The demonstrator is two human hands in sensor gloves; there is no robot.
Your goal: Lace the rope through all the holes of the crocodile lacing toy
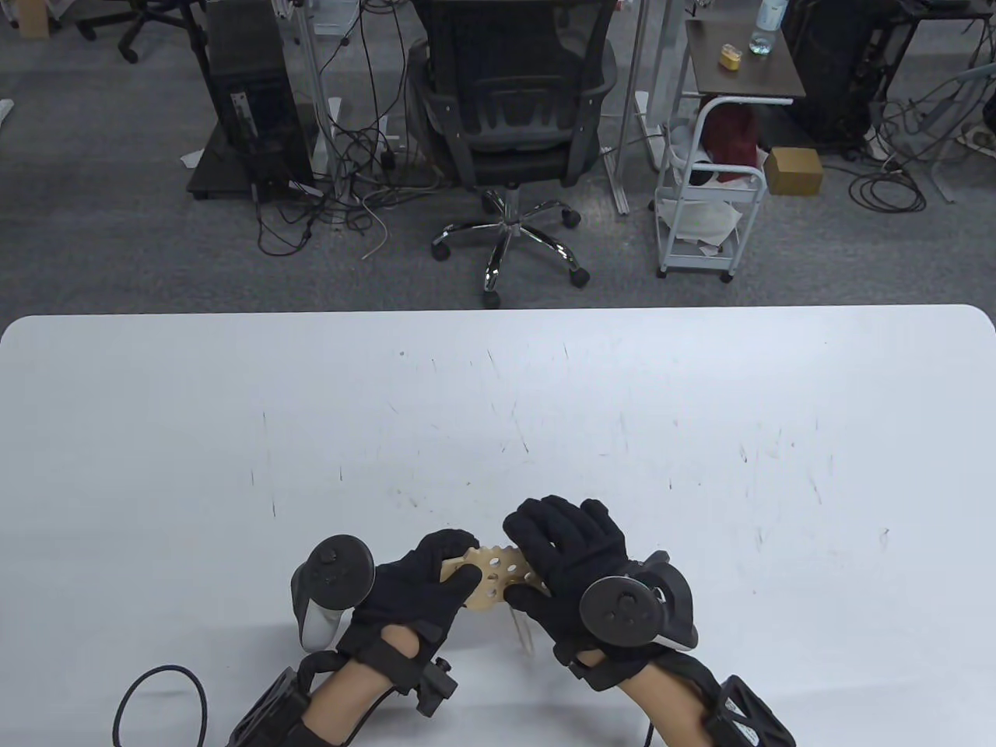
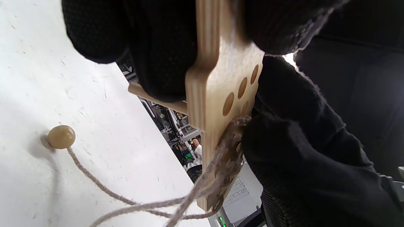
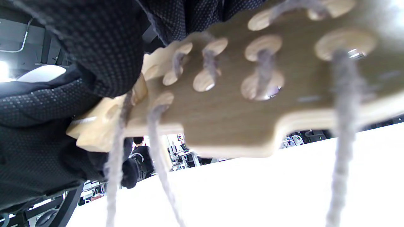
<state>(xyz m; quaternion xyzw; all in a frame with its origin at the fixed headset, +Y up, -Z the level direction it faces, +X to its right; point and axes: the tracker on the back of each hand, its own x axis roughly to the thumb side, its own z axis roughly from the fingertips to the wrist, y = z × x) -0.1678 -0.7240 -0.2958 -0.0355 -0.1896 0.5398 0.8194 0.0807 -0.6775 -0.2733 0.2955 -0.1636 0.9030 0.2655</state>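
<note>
2 gloved hands hold a wooden toy (image 1: pixel 490 577) above the white surface (image 1: pixel 498 420)

Left hand (image 1: pixel 424 587) and right hand (image 1: pixel 572 564) each grip one end; rope (image 3: pixel 265 67) laces several holes

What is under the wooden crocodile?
Under the wooden crocodile, grey rope hangs from its holes toward the white table. A round bead on the rope's end rests there. The hands cover part of the board.

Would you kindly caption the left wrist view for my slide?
Left hand grips the wooden crocodile above the table; rope trails to a bead.
</note>
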